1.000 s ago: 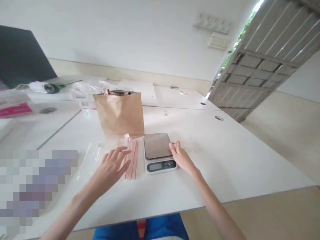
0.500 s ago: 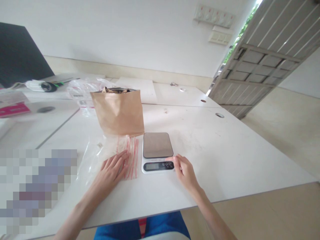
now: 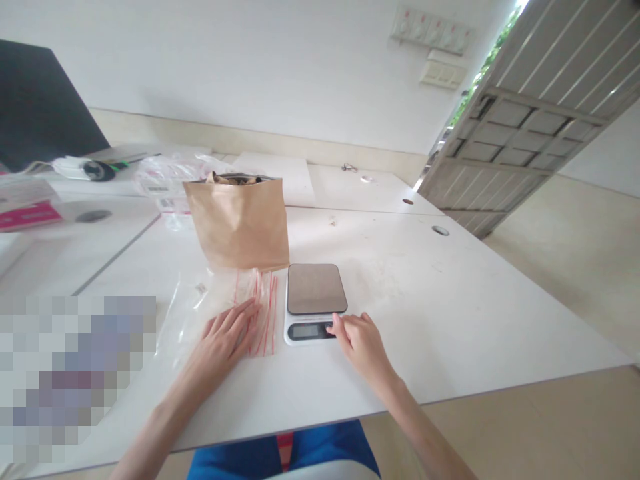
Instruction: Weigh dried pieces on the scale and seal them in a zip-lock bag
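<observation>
White tables [image 3: 490, 313] stretch above a beige floor [image 3: 575, 427] by a white wall [image 3: 260, 67], daylight [image 3: 521, 7] edging a grey door [image 3: 540, 133].

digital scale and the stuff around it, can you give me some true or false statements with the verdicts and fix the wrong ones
1. The right hand is at the right end of the control panel on the scale. True.
2. The left hand is gripping the scale's edge. False: it lies on the clear plastic bags with red strips.
3. The brown paper bag stands upright behind the clear plastic bags. True.
4. The brown paper bag sits on the scale's plate. False: it stands on the table.
5. The scale is to the left of the clear plastic bags. False: it is to their right.
</observation>
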`<state>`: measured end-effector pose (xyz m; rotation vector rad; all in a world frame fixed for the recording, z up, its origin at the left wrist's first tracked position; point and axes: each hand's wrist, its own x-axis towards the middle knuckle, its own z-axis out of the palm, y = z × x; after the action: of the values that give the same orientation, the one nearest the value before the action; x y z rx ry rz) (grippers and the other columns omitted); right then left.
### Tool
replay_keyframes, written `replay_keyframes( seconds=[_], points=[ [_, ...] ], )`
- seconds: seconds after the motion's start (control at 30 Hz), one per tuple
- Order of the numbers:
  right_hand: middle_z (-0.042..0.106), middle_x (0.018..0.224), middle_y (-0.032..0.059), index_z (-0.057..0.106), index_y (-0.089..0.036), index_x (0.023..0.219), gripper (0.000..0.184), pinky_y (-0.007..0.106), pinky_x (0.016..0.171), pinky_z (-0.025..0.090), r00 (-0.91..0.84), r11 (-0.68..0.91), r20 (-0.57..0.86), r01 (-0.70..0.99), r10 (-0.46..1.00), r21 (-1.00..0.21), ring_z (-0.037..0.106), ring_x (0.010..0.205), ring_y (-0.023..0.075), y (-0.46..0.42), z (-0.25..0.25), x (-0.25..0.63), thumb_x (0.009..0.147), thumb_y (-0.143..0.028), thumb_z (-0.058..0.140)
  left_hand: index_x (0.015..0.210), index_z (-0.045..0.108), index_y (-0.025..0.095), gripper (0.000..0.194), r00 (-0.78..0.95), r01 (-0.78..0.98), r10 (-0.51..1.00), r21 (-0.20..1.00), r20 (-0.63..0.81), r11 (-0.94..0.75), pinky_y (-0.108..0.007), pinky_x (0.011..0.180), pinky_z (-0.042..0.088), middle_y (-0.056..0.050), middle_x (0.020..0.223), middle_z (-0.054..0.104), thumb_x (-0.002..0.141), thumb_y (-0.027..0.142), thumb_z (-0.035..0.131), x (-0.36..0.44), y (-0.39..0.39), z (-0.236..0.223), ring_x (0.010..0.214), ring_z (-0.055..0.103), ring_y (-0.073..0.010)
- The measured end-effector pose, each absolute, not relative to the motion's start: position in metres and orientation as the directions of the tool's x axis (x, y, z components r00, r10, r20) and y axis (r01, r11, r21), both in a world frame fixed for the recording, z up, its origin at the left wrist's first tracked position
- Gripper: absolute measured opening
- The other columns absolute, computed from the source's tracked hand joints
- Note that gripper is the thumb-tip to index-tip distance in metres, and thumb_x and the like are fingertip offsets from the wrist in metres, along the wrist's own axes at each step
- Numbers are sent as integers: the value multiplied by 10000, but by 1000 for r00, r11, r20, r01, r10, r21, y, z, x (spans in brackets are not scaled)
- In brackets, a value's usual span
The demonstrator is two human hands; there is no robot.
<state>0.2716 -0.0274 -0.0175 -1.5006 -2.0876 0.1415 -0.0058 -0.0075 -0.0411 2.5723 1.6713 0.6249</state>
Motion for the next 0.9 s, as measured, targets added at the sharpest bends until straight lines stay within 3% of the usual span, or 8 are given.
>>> replay_keyframes(
  seconds=[0.2, 0.33, 0.43, 0.57, 0.67, 0.9],
  points=[
    [759, 775, 24, 673, -190, 720, 506, 304, 719, 353, -205, 330, 284, 788, 937, -520, 695, 719, 168, -29, -11, 277, 1010, -327, 281, 1270, 504, 222, 403, 374, 856, 868, 239, 326, -459, -379, 985, 416, -71, 1332, 571, 968, 395, 300, -8, -8, -44, 1197, 537, -214],
    [743, 794, 35, 702, -190, 782, 537, 264, 677, 417, 21, 241, 325, 628, 945, -740, 664, 689, 148, -35, -15, 286, 1003, -382, 252, 1303, 404, 184, 418, 315, 844, 865, 302, 391, -444, -401, 977, 442, -148, 1375, 484, 957, 407, 328, -10, -8, -49, 1248, 501, -235],
    [731, 769, 52, 718, -182, 771, 541, 253, 637, 436, 147, 186, 329, 585, 933, -790, 647, 673, 155, -39, -22, 292, 991, -416, 282, 1281, 382, 176, 401, 247, 826, 873, 380, 420, -416, -427, 992, 446, -175, 1376, 426, 950, 399, 348, -11, -10, -50, 1259, 485, -244],
    [694, 709, 58, 740, -178, 811, 557, 259, 547, 417, 110, 187, 329, 639, 938, -746, 587, 576, 150, -41, -26, 293, 992, -418, 272, 1215, 451, 210, 319, 260, 811, 885, 410, 387, -418, -436, 1014, 438, -142, 1360, 422, 949, 350, 344, -12, -11, -46, 1240, 494, -233],
    [657, 711, 60, 744, -180, 886, 523, 252, 567, 434, 58, 238, 377, 685, 924, -688, 591, 634, 155, -42, -24, 291, 999, -376, 273, 1190, 493, 220, 308, 274, 814, 869, 381, 413, -438, -435, 999, 443, -135, 1353, 438, 949, 312, 324, -12, -12, -43, 1239, 492, -236],
    [537, 716, 35, 737, -222, 1039, 410, 277, 660, 412, -235, 444, 486, 813, 842, -376, 546, 667, 141, -43, -22, 285, 993, -271, 332, 1157, 533, 250, 288, 233, 841, 858, 348, 457, -414, -436, 959, 436, -111, 1309, 482, 955, 305, 335, -12, -16, -40, 1233, 486, -245]
  ],
)
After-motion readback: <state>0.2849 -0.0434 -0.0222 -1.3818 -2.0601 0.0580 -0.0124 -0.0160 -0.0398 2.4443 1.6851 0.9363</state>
